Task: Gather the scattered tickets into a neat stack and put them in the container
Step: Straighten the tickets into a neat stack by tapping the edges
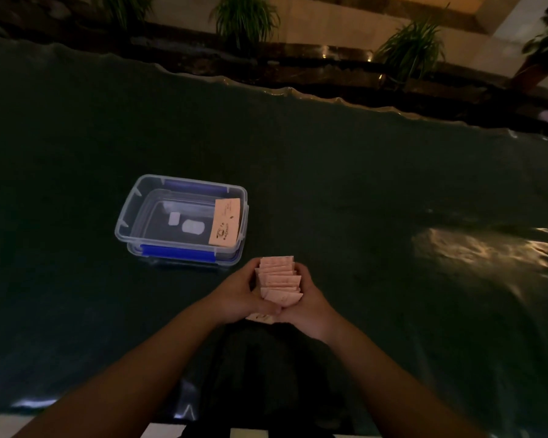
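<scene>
Head view: tickets, fanned lengthwise away from the body, pressed between left hand and right hand, both grips closed on them; container ahead-left, nearer the left hand.

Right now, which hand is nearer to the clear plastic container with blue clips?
Left. The left hand grips the fanned pink tickets just below the clear plastic container's right corner. The right hand holds their other side, farther from it.
</scene>
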Available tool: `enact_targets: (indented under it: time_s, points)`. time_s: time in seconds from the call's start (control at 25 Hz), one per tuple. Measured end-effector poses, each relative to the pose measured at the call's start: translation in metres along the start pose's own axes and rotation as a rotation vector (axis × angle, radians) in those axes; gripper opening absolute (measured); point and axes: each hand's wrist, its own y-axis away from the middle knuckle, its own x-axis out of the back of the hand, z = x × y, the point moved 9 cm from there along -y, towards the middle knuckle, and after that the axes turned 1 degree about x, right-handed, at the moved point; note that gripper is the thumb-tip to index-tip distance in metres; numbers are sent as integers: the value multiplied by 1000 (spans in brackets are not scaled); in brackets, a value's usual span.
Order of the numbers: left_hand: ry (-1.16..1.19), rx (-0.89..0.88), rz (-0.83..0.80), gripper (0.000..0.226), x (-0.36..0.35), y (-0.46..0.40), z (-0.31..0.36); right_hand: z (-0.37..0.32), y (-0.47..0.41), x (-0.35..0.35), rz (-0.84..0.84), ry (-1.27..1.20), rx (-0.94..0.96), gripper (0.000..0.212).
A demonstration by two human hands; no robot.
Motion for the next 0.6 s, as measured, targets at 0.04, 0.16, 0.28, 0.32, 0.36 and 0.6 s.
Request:
enact_targets:
  time_s: [0.04, 0.16, 0.28, 0.32, 0.36, 0.6]
  points:
    - [-33, -23, 3, 96, 0, 1, 2, -3, 0, -1, 17, 26, 30, 101]
    - [-88, -58, 7, 98, -4, 4, -1, -3, 0, -4, 53, 149, 75, 96]
    - [-105, -73, -15, 110, -6, 5, -14, 3, -1, -9, 39, 201, 85, 95]
    - [-108, -68, -26, 118, -6, 6, -19, 5, 0, -12, 16, 211, 83, 99]
    - [-110, -62, -31, 126, -6, 7, -23, 7, 1, -15, -8, 223, 76, 105]
    - [-98, -11, 24, 103, -7, 3, -31, 0, 0, -23, 0, 238, 50, 116]
